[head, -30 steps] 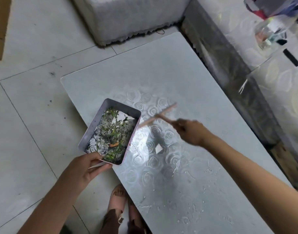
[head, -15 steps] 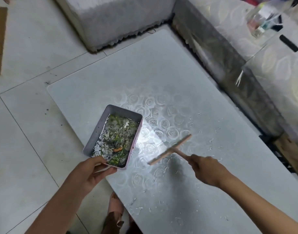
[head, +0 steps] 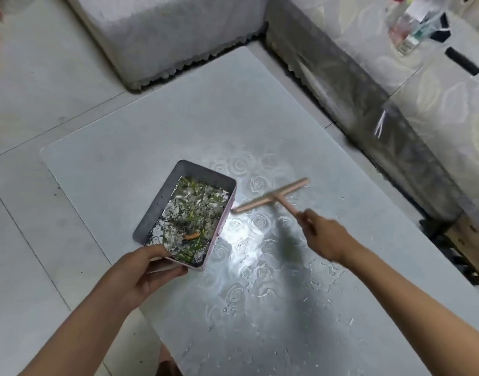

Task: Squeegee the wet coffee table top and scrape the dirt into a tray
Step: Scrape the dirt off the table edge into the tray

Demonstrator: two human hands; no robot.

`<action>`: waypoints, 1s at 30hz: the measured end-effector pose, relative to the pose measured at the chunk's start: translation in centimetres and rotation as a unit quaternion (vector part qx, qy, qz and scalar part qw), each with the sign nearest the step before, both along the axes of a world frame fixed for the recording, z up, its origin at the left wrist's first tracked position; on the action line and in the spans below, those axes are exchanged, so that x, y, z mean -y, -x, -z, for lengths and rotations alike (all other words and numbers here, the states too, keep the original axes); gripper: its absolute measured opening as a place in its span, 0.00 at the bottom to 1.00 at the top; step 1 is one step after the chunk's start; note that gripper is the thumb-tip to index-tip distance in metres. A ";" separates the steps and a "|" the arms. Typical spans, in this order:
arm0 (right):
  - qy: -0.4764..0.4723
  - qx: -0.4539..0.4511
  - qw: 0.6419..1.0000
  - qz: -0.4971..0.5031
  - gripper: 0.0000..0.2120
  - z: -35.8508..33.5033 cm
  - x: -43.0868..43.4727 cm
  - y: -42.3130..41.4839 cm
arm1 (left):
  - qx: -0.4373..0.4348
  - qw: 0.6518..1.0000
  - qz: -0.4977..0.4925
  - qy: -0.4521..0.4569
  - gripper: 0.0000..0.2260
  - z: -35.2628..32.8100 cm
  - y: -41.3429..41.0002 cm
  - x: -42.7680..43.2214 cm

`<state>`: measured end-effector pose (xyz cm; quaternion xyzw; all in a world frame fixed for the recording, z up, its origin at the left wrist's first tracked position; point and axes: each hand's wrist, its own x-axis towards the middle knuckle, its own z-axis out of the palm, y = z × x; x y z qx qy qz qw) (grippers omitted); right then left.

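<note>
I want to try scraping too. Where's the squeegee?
In the head view the squeegee is right of centre, above the wet table, gripped by the right hand; its blade's left end lies just beside the tray.

Greys and pinks
The coffee table top point(head: 151, 126) is whitish grey with a rose pattern; the tray point(head: 159, 202) grey inside, pink outside; its dirt point(head: 195, 216) green, black and orange; the squeegee point(head: 270, 198) peach-pink.

Your right hand point(head: 325, 237) and the squeegee point(head: 272, 198) were motion-blurred; blade contact with the coffee table point(head: 151, 126) could not be told. Your left hand point(head: 140, 275) covered the near corner of the tray point(head: 157, 202). The table's near end ran off the bottom edge.
</note>
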<state>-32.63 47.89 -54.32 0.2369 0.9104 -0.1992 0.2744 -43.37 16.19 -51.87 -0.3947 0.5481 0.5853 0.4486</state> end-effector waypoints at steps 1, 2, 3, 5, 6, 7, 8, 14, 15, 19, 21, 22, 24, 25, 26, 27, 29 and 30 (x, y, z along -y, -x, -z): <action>0.006 0.013 1.000 0.007 0.06 -0.5 -0.3 -1.7 | -0.001 1.000 0.003 0.001 0.06 0.0 0.1 -0.5; 0.009 0.030 0.999 0.007 0.06 -1.1 -0.7 -2.8 | -0.002 1.000 0.005 0.001 0.06 0.0 0.2 -0.9; 0.008 0.053 0.999 0.001 0.06 -1.7 -1.2 -3.4 | -0.002 1.000 0.005 0.001 0.07 -0.1 0.3 -1.4; -0.006 0.077 0.997 -0.021 0.10 -3.0 -2.4 -2.8 | -0.002 1.000 0.005 0.001 0.09 -0.3 0.3 -2.3; -0.012 0.064 0.997 -0.033 0.12 -3.6 -3.0 -1.6 | -0.002 1.000 0.006 0.000 0.08 -0.4 0.3 -2.7; -0.016 0.040 0.998 -0.043 0.13 -4.1 -3.4 0.0 | -0.002 1.000 0.008 0.000 0.07 -0.6 0.4 -3.2; -0.015 0.015 0.999 -0.050 0.14 -4.4 -3.8 2.1 | -0.003 1.000 0.012 0.001 0.05 -0.7 0.4 -3.6; -0.008 -0.050 0.998 -0.036 0.12 -1.8 -5.0 14.7 | -0.019 0.999 0.033 0.002 0.05 -0.1 0.8 -5.8; -0.010 -0.049 0.998 -0.030 0.12 -1.2 -5.1 15.2 | -0.021 0.999 0.036 -0.001 0.05 0.0 0.9 -6.2; 0.039 -0.048 0.997 0.045 0.10 0.6 -6.0 10.5 | -0.023 0.998 0.051 -0.004 0.05 0.4 1.5 -7.6; 0.069 -0.038 0.993 0.089 0.09 0.6 -6.6 5.7 | -0.022 0.999 0.049 -0.008 0.05 0.3 1.7 -8.0; 0.068 -0.023 0.993 0.097 0.08 0.0 -7.0 3.4 | -0.021 0.998 0.050 -0.010 0.06 0.2 1.8 -8.2; 0.031 0.032 0.996 0.071 0.08 -1.5 -8.1 0.0 | -0.021 0.998 0.054 -0.011 0.07 -0.1 2.1 -8.4; 0.003 0.064 0.997 0.050 0.09 -2.3 -8.9 -0.7 | -0.023 0.998 0.055 -0.011 0.08 -0.2 2.3 -8.5; -0.031 0.087 0.995 0.022 0.11 -2.9 -9.6 -0.6 | -0.025 0.998 0.054 -0.012 0.08 -0.4 2.5 -8.7; -0.066 0.094 0.993 -0.004 0.12 -3.4 -10.2 0.0 | -0.027 0.998 0.053 -0.013 0.09 -0.5 2.7 -8.8; -0.105 0.046 0.992 -0.043 0.13 -4.3 -10.5 3.1 | -0.032 0.998 0.054 -0.013 0.11 -0.6 3.1 -9.0; -0.099 0.008 0.993 -0.056 0.14 -4.3 -10.2 5.3 | -0.034 0.998 0.054 -0.011 0.12 -0.5 3.2 -9.0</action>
